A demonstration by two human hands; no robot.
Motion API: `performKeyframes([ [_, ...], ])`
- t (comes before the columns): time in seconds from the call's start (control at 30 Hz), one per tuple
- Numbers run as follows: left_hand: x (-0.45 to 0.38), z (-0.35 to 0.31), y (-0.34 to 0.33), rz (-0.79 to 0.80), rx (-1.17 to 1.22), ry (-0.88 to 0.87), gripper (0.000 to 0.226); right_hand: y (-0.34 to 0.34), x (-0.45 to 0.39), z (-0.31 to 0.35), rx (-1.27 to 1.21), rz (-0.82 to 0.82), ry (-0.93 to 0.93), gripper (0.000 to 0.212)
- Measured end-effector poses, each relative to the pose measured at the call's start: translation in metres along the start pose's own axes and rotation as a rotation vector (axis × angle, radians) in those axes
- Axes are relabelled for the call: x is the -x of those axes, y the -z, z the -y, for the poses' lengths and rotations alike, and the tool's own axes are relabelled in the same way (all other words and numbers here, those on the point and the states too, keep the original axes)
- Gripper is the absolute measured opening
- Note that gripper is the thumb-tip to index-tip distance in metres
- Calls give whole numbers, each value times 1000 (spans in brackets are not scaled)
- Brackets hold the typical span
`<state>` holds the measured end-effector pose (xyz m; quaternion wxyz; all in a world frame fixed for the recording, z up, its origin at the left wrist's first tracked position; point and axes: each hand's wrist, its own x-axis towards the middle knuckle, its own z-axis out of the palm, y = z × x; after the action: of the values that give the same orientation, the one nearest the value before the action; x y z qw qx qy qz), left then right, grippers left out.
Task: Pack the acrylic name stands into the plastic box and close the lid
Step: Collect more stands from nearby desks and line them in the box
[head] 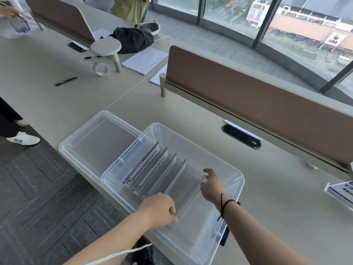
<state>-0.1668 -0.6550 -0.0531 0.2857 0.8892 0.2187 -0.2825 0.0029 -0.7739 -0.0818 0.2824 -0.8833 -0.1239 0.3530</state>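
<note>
The plastic box (227, 169) overhangs the table's (286, 197) near edge, lid (91, 138) off at its left, so a downward push could tip it. Inside, both hands pinch one clear acrylic name stand (188, 192), left hand (158, 209) at its near end, right hand (212, 185) at the far; a slip would knock the upright row (152, 169)

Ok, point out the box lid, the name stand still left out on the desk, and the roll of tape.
box lid (99, 138): head view, on its flat clear middle panel.
name stand (342, 190): head view, on its printed face at the right edge of the frame.
roll of tape (101, 69): head view, on its front rim.
</note>
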Motion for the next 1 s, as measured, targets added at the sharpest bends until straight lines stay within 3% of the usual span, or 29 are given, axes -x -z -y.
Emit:
performKeyframes([
  [0.07,1,9,6,-92,42,-2,27,-9,8,-5,-246,15,-98,61],
  [0.17,0,25,17,-242,58,-8,41,-26,19,-11,-402,91,-207,72],
  [0.27,-5,36,26,-237,4,37,57,-42,39,-13,-501,219,-278,64],
  [0.47,-11,37,33,-162,-119,-18,57,-54,53,-11,-465,224,-226,65],
  [1.0,-16,46,25,-258,-67,-34,55,-58,36,11,-430,240,-190,63],
])
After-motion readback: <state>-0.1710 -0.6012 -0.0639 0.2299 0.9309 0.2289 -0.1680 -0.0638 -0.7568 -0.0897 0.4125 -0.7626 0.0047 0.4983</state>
